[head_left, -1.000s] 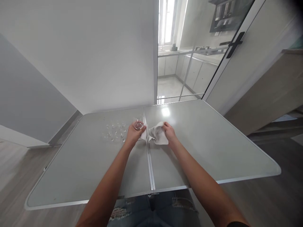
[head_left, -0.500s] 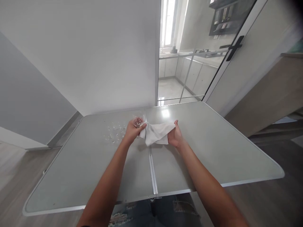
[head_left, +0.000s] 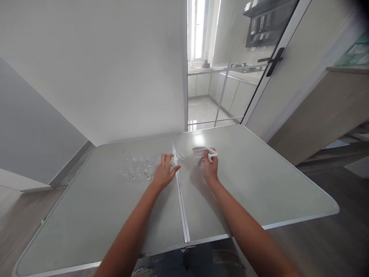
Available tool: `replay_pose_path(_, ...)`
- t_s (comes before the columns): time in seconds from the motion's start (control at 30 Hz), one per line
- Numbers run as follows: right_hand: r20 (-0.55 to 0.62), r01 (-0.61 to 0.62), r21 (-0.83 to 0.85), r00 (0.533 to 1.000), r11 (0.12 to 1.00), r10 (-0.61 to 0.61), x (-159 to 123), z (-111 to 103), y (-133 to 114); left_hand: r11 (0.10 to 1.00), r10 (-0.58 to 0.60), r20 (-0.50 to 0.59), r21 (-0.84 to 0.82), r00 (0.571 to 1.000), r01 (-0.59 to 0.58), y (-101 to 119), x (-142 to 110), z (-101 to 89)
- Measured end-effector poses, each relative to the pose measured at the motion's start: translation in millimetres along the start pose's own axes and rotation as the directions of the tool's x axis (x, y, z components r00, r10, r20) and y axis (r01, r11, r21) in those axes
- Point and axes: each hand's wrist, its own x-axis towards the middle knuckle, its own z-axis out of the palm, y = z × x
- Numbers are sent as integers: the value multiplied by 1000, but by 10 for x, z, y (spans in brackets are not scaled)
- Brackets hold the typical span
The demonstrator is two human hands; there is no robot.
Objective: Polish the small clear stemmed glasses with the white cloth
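Note:
My left hand (head_left: 164, 171) is closed around a clear drinking glass (head_left: 180, 156) above the table's seam. The glass is tipped so its rim points to the right, and its see-through sides are hard to make out. My right hand (head_left: 211, 168) grips a bunched white cloth (head_left: 198, 153) just right of the glass, apart from it. The cloth is partly blurred. Left of my left hand, clear shiny spots (head_left: 138, 168) that look like water drops lie scattered on the table.
The pale grey folding table (head_left: 259, 184) has a metal seam down its middle and a metal edge. A white wall (head_left: 138, 77) stands behind it. At the back right is a glass door with a black handle (head_left: 275, 61). A wooden cabinet (head_left: 323, 100) stands farther right.
The cloth has come off the glass and is now crumpled in my right hand. The glass has turned from upright to tipped rightward in my left hand. The view has shifted slightly.

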Motion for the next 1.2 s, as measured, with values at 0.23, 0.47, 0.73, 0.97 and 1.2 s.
replay_pose_path(0.23, 384, 256, -231, 910, 938, -154, -203, 184, 103, 993, 58, -116, 108, 992, -46, -203, -146, 213)
replay_pose_path(0.47, 548, 82, -224, 835, 971, 56, -126, 100, 205, 990, 135, -71, 45, 988, -132, -310, -170, 236)
replay_pose_path(0.73, 512, 154, -194, 858, 969, -34, -73, 97, 136, 989, 91, -93, 124, 992, -79, -333, -131, 324)
replay_pose_path(0.97, 415, 221, -178, 900, 959, -131, 22, 60, 341, 989, 105, -154, 124, 982, -86, -415, -86, 395)
replay_pose_path(1.2, 466, 202, -274, 883, 940, -54, 107, 8, 432, 986, 159, -126, 77, 979, -150, -433, -97, 403)
